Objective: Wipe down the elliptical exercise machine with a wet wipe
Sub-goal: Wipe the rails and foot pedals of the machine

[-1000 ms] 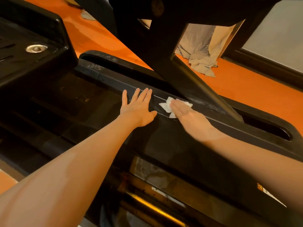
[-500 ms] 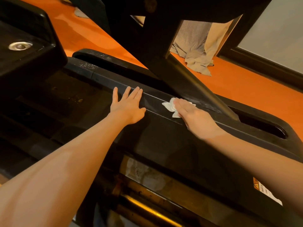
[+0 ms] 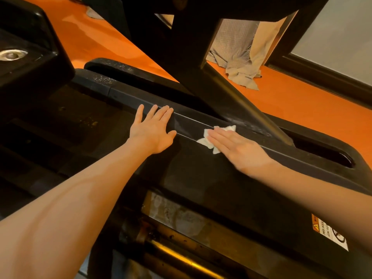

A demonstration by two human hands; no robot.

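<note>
In the head view, the elliptical machine (image 3: 211,178) is filling most of the frame: a black plastic housing with a raised ridge running diagonally from upper left to lower right, its surface showing grey dust and pale smears. A dark metal bar (image 3: 247,109) is slanting down from the top of the frame and entering a long slot (image 3: 322,154) in the housing at the right.

The wet wipe (image 3: 209,137) is lying on the sloping face of the ridge, near the middle of the frame. It is white, crumpled and flattened, with ragged corners sticking out beyond the fingertips on the upper and lower sides. The right hand (image 3: 239,150) is pressing down on it with the fingers straight and held together, palm flat against the housing, so most of the wipe is hidden beneath.

The left hand (image 3: 153,133) is resting flat on the same ridge just to the left of the wipe, apart from it, with the fingers straight and slightly spread and the thumb out to the side.

An orange and white warning label (image 3: 328,232) is sitting on the housing at lower right. Beyond the machine, an orange floor (image 3: 302,109) is showing, with a crumpled beige cloth (image 3: 239,63) lying on it. A round metal fitting (image 3: 11,54) is sitting on a black part at far left.
</note>
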